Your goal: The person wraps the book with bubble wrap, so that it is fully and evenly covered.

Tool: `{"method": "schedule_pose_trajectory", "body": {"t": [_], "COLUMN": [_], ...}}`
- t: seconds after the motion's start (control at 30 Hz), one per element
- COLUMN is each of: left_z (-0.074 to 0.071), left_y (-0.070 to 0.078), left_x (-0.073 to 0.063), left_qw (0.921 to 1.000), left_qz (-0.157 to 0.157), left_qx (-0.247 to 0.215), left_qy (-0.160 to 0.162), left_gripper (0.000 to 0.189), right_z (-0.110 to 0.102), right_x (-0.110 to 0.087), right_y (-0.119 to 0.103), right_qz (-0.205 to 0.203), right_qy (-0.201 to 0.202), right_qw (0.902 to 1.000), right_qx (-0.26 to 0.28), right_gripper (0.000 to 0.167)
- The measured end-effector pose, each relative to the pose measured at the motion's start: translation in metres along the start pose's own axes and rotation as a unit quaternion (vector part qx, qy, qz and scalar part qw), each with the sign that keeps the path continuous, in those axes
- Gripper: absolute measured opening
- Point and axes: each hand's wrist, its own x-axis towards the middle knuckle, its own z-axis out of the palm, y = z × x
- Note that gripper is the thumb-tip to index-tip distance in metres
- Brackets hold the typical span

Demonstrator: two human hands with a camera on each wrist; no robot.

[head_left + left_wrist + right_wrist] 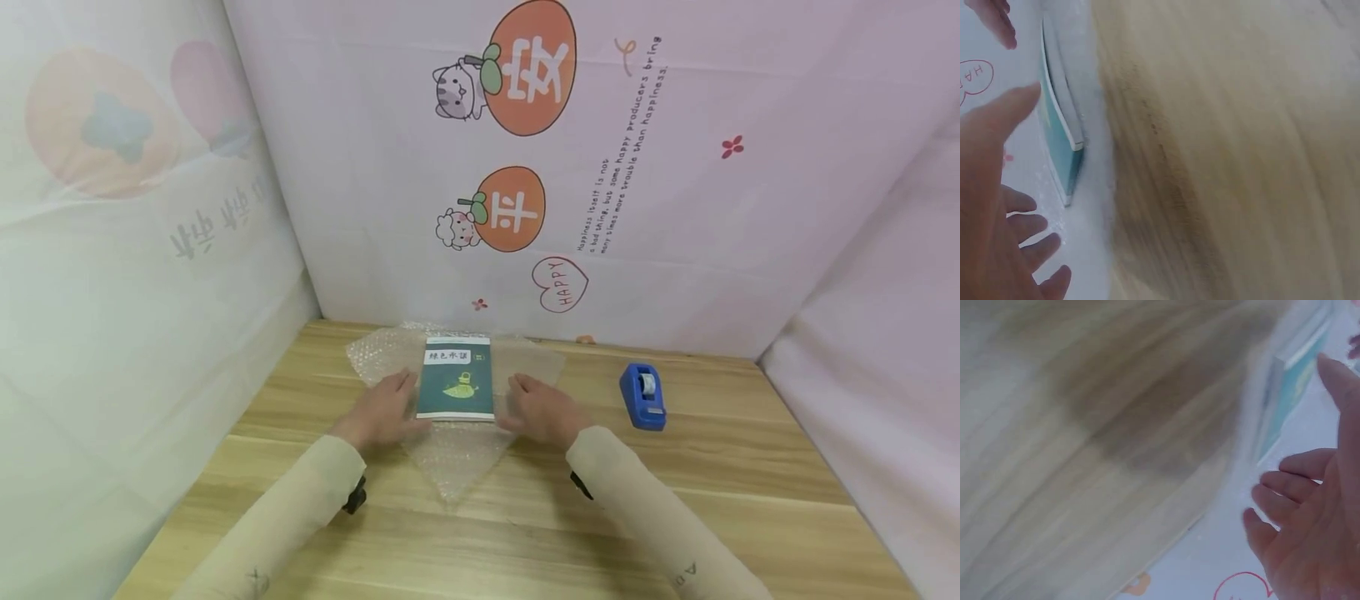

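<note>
A thin green book with white strips and a yellow leaf drawing lies face up on a sheet of bubble wrap, whose corners point outward from under it. At the book's left edge is my left hand, fingers spread and thumb by the lower corner. On the opposite side my right hand mirrors it, its fingers loosely extended. Both wrist views show the book from the side, with its page edges visible. There the right hand has nothing between thumb and fingers.
To the right on the wooden table stands a blue tape dispenser with a roll of tape in it. Printed white cloth hangs along the table's back edge and both sides.
</note>
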Motion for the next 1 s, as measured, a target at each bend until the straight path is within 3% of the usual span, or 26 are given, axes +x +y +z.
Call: {"method": "schedule_pose_trajectory", "body": {"t": [0.13, 0.33, 1.0], "left_z": [0.005, 0.012, 0.021], "left_y": [-0.006, -0.013, -0.017], "left_x": [-0.005, -0.007, -0.006], "left_qw": [0.9997, 0.9991, 0.9967], "left_qz": [0.006, -0.001, -0.011], "left_qx": [0.013, 0.012, 0.032], "left_qy": [-0.022, -0.041, -0.074], "left_gripper": [0.107, 0.114, 0.117], "right_z": [0.011, 0.023, 0.035], "right_x": [-0.003, -0.004, -0.010], "right_y": [0.002, 0.000, 0.001], "right_qz": [-0.014, -0.023, -0.024], "right_qy": [-0.008, -0.013, -0.015], "right_qw": [0.9991, 0.9985, 0.9966], "right_qx": [-0.039, -0.049, -0.077], "right_gripper": [0.097, 0.104, 0.100]}}
